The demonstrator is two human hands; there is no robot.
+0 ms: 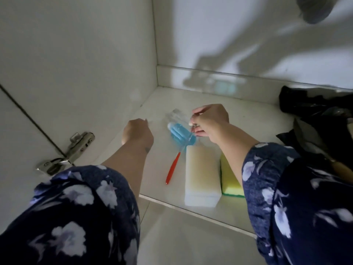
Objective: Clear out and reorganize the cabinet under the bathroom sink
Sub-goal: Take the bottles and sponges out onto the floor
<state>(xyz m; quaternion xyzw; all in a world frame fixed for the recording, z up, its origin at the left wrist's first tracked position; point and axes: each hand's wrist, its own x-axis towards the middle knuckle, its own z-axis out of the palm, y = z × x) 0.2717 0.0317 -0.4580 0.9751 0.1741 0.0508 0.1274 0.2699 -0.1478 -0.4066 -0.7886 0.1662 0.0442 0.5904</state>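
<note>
Both hands reach into the white cabinet: the left hand point(138, 133), at 9 o'clock of centre, has its fingers curled with nothing visibly held; the right hand point(209, 119), at centre, pinches a small object too indistinct to identify, its fingertips beside the clear plastic bottle of blue liquid point(181, 131). Dark floral sleeves point(267, 178) cover both forearms. Nearest the cabinet's front edge, at 6 o'clock, a white rectangular foam block point(201, 176) lies touching a yellow sponge with green scouring layer point(230, 180) on its right. A red-handled toothbrush point(172, 169) lies just left of the block, its head hidden under the bottle. That bottle lies on its side on the white cabinet floor point(248, 115), between the hands. At 3 o'clock sits a crumpled black plastic bag point(309, 104). A metal door hinge point(76, 148) sits at 8 o'clock.
</note>
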